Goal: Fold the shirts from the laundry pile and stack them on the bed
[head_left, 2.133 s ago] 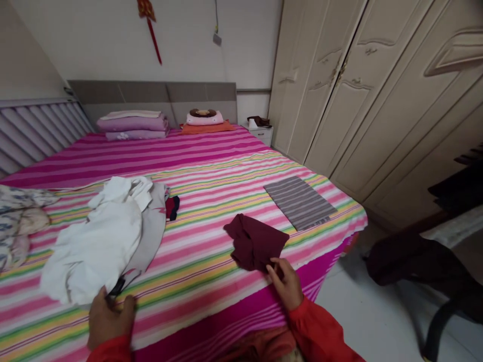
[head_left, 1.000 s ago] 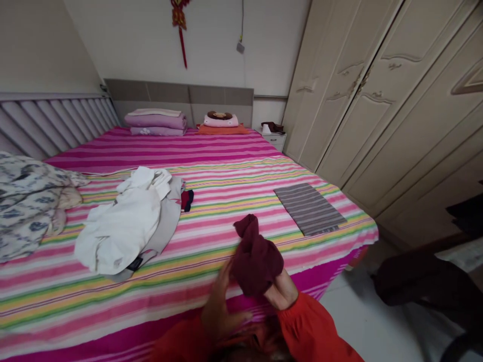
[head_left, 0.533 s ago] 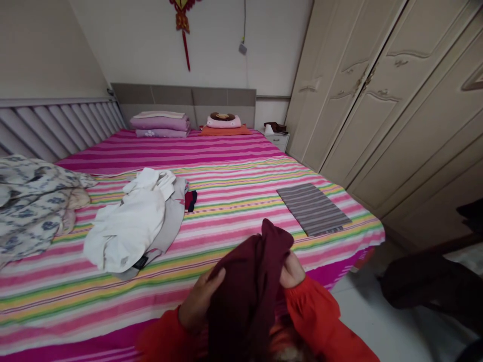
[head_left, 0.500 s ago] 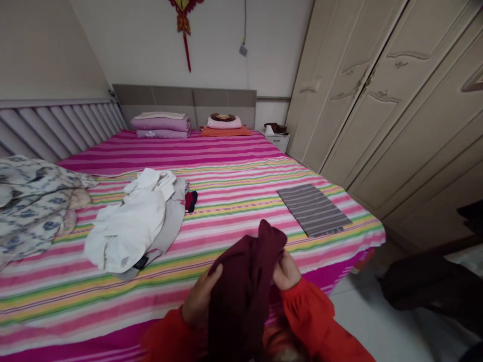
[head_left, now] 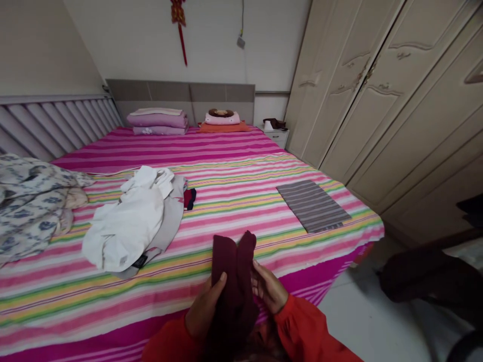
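Observation:
A dark maroon garment [head_left: 232,286], its exact kind unclear, hangs between my hands over the near edge of the bed. Its top end splits into two upright flaps. My left hand [head_left: 207,304] grips its left side, thumb lying across the front. At the right side, my right hand [head_left: 269,286] holds the cloth's edge between thumb and fingers. The lower part of the garment drops out of sight in shadow near my body.
On the striped bed sheet [head_left: 241,206] lie a crumpled pile of white and grey clothes [head_left: 128,221], a folded grey striped cloth [head_left: 313,205] and a floral fabric [head_left: 30,201]. Folded bedding [head_left: 158,119] rests by the headboard. A wardrobe [head_left: 362,100] stands at right.
The maroon garment has shifted slightly left, and its bunched top has become two separate upright flaps. My right hand has moved left and down, still on the cloth.

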